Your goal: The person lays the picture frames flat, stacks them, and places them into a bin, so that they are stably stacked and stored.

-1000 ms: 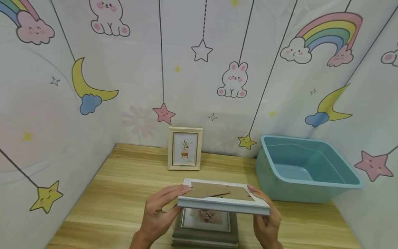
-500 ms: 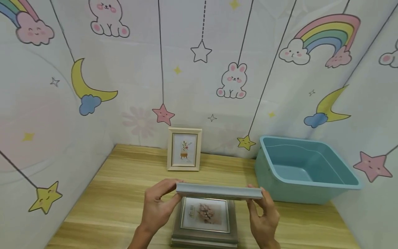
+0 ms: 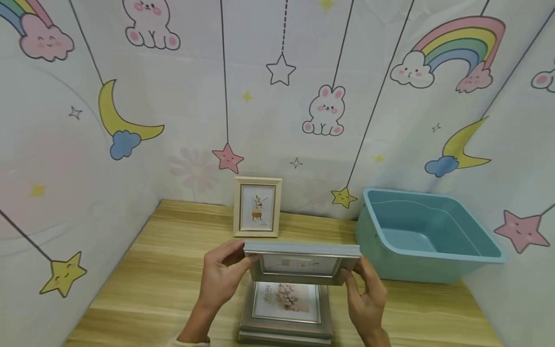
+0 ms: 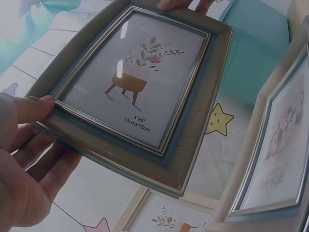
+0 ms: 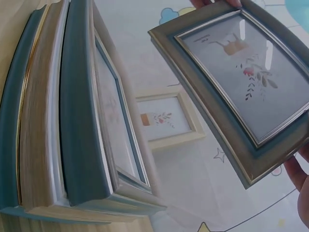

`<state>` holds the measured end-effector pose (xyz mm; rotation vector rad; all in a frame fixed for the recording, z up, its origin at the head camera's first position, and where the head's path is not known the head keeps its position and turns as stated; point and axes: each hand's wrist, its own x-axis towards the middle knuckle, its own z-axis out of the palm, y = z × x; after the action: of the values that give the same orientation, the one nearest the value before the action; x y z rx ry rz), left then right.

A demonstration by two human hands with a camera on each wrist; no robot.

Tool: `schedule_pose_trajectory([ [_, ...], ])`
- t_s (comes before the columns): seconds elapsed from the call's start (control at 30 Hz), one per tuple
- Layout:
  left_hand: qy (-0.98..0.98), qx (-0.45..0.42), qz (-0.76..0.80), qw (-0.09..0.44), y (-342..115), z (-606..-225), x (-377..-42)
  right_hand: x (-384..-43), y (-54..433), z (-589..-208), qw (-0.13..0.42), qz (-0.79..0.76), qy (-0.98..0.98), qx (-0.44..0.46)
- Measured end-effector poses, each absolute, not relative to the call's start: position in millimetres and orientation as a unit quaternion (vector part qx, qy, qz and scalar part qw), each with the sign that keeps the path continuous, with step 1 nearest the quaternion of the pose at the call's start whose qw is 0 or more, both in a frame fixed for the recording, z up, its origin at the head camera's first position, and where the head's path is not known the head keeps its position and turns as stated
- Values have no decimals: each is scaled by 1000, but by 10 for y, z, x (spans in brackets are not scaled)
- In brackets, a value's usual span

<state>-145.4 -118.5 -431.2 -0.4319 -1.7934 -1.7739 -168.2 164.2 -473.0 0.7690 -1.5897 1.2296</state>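
clearly, my left hand (image 3: 222, 279) and right hand (image 3: 366, 300) pinch the tilted frame (image 3: 300, 265), so one slackening could drop it onto the stacked frames (image 3: 286, 311).

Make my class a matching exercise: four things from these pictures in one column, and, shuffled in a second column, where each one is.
Things
1. Frame marked 4"x6"
2. Cream frame with a plant picture
3. Stack of frames
4. Blue-green tub

Places
A. On the right side of the table
B. Standing at the back, near the printed backdrop
C. Held up between the left hand and right hand
D. Below the raised frame

Pairs: 1-C, 2-B, 3-D, 4-A
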Motion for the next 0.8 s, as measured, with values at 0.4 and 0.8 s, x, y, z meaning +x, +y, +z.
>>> schedule_pose_trajectory([
  [0.4, -694, -81, -686, 202, -1308, -4241, -1539, -1603, 1752, -4608, 280, 443, -796, 304],
  [0.8, -710, -27, -689, 143, -1340, -4196, -1607, -1595, 1761, -4630, 190, 454, -817, 300],
])
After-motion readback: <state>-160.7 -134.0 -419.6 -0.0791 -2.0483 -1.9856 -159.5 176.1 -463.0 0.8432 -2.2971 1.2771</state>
